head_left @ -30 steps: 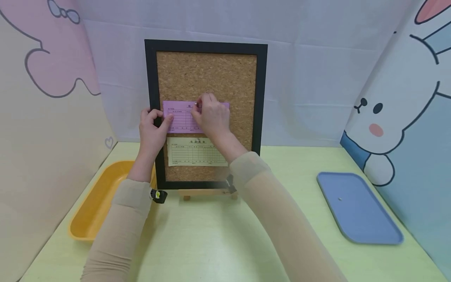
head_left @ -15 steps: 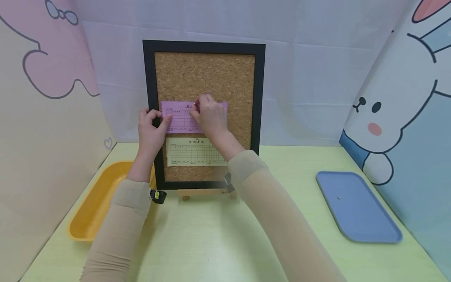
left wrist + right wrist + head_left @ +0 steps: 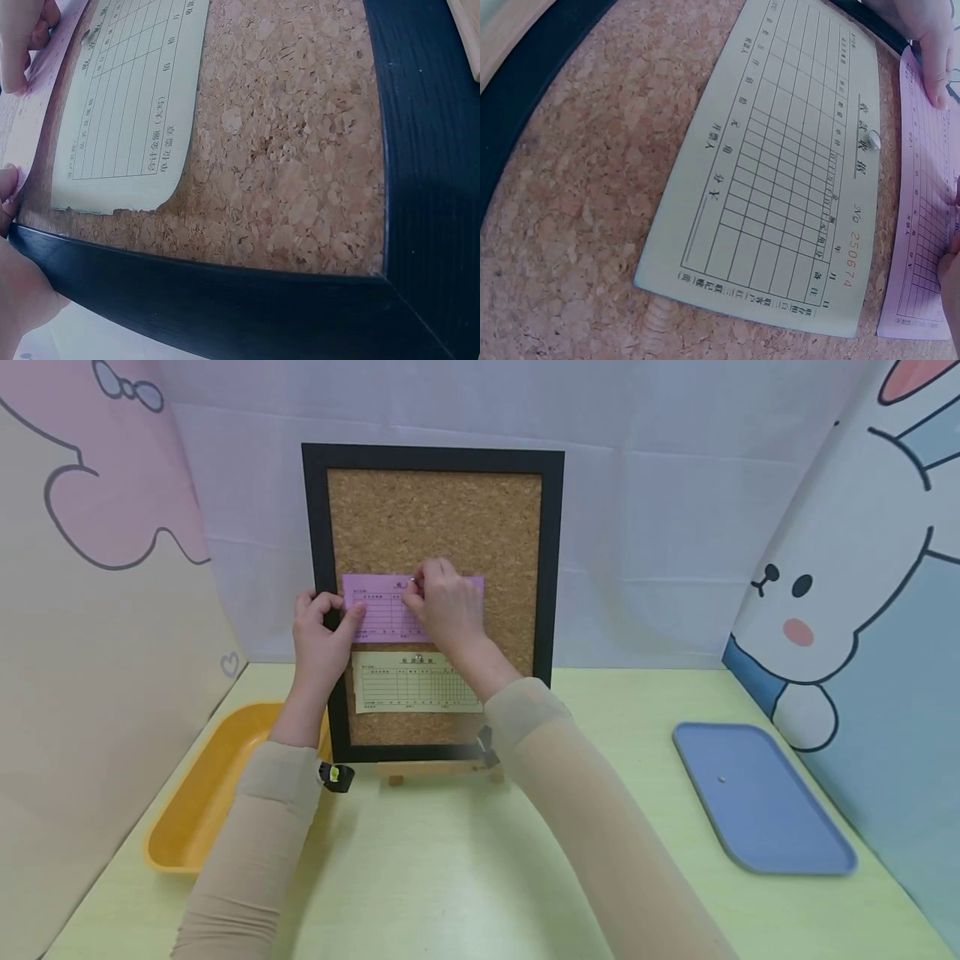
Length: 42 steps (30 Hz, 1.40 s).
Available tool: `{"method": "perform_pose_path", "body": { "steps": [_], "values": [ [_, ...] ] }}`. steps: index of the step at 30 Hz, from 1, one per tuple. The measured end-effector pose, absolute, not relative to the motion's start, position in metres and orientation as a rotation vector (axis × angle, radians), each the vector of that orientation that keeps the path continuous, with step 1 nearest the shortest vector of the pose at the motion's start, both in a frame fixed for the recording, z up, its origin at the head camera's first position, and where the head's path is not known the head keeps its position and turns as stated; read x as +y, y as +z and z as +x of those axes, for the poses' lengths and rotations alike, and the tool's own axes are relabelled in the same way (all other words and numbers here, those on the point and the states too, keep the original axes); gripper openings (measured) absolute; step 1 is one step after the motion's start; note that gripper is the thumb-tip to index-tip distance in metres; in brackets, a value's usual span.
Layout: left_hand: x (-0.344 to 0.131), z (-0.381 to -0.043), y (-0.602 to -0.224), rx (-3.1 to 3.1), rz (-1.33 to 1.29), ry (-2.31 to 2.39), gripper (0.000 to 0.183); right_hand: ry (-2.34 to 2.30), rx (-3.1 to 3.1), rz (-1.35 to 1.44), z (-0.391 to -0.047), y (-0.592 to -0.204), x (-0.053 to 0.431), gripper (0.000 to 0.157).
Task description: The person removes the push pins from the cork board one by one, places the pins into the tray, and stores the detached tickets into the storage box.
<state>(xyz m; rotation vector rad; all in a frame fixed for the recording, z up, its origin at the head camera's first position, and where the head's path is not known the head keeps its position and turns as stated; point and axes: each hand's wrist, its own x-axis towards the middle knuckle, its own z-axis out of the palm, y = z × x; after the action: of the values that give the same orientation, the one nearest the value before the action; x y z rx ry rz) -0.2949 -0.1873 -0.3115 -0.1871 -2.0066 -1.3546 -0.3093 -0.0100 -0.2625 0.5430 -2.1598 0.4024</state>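
A black-framed corkboard point(image 3: 435, 527) stands upright on a small wooden easel point(image 3: 427, 768). A pink receipt slip point(image 3: 375, 610) lies against the cork, above a pale yellow receipt point(image 3: 416, 685) that has a silver thumbtack point(image 3: 874, 139) in its top middle. My left hand point(image 3: 318, 631) is at the board's left edge, its thumb on the slip's left end and its fingers curled at the frame. At the slip's top middle, my right hand point(image 3: 450, 606) pinches a small silver thumbtack point(image 3: 412, 581) between thumb and fingers. That hand covers the right part of the slip.
A yellow tray point(image 3: 180, 827) sits at the left, partly behind the left forearm. On the right lies a shallow blue tray point(image 3: 780, 818) with one small silver tack point(image 3: 722, 779) on it. Cartoon-printed cloth panels line both sides of the light green table point(image 3: 450, 877).
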Motion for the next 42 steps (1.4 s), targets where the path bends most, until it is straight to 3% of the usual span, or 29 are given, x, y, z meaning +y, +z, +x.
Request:
{"method": "perform_pose_path", "body": {
  "steps": [25, 42],
  "values": [
    [-0.185, -0.286, -0.304, -2.037, -0.099, -1.354, 0.032, 0.554, -2.110, 0.773, -0.288, -0.245, 0.004, 0.014],
    [-0.190, -0.262, -0.283, -2.060, -0.092, -1.207, 0.030, 0.556, -2.189, 0.872, -0.260, -0.218, 0.046, 0.011]
  ]
}}
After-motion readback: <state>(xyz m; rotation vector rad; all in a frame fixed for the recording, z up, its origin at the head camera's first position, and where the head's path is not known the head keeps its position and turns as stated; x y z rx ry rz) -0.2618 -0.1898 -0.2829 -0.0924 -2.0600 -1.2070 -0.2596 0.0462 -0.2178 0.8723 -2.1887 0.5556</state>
